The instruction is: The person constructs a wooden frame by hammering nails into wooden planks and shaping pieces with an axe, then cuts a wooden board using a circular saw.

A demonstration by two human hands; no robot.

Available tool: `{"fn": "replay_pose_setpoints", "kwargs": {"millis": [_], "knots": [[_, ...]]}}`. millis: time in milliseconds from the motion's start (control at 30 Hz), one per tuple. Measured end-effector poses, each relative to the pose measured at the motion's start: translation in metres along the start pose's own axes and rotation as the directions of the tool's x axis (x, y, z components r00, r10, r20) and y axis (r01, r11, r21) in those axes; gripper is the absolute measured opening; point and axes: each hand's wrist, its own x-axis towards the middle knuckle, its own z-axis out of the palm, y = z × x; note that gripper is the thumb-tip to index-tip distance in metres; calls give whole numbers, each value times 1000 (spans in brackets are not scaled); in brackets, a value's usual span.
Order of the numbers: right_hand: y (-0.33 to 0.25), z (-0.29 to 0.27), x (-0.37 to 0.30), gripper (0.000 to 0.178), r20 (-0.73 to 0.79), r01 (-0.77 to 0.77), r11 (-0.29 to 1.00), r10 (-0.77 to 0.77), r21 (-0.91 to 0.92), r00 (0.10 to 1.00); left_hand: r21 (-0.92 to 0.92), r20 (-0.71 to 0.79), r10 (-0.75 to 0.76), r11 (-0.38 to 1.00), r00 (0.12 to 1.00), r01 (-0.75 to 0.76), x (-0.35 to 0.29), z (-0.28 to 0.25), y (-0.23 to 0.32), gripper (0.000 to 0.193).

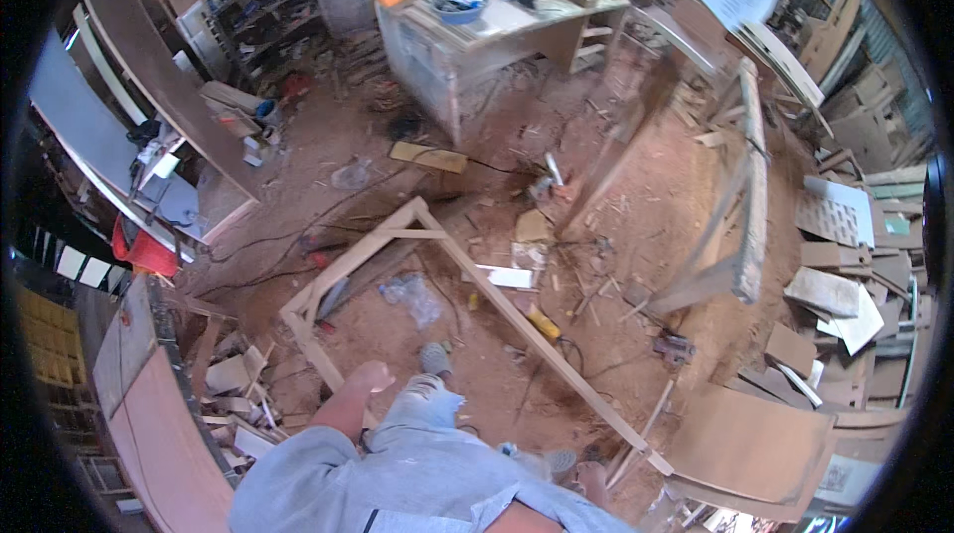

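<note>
A long wooden frame (517,314) of joined battens, with short corner braces, lies across the middle in front of me. My left hand (370,377) is closed like a fist beside the frame's left piece, which passes under my forearm; whatever it may hold does not show. Low on the right, my right hand (593,481) hangs near the frame's right end, its fingers too small and blurred to read. Between the hands are my legs in torn light jeans (422,404) and my grey shirt (397,478). A yellow tool (544,322) lies against the long batten.
A worktable (422,51) bearing a blue basin (459,8) stands ahead. A wooden trestle (750,185) stands to the right, near board offcuts (825,290). Cables (328,220), scraps and a clear plastic bag (412,300) litter the dirt floor. Tall panels (164,86) stand left.
</note>
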Motion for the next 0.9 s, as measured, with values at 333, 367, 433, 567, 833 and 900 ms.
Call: {"fn": "replay_pose_setpoints", "kwargs": {"millis": [333, 367, 433, 567, 833, 900], "knots": [[-392, -138, 129, 31, -146, 250, 968, -251, -25, 957, -492, -333, -274, 867, 902, 82, 1, -182, -166, 39], [-410, -139, 148, 29, -212, 286, 947, -252, 148, 944, -544, -375, -297, 838, 878, 51, 13, -189, -187, 40], [-475, -143, 167, 26, -249, 349, 878, -276, 328, 928, -355, -357, -235, 929, 904, 101, 12, -178, -241, 37], [-590, -166, 203, 28, -286, 505, 748, -417, 431, 863, -288, -220, -290, 931, 931, 222, 3, -189, -260, 30], [-915, -283, 215, 37, -227, 781, 576, -749, 241, 623, -631, -326, -556, 730, 765, 262, 17, -255, -279, 31], [-982, -320, 206, 37, -237, 809, 520, -779, 273, 581, -668, -296, -525, 711, 798, 220, 59, -299, -293, 32]]}}
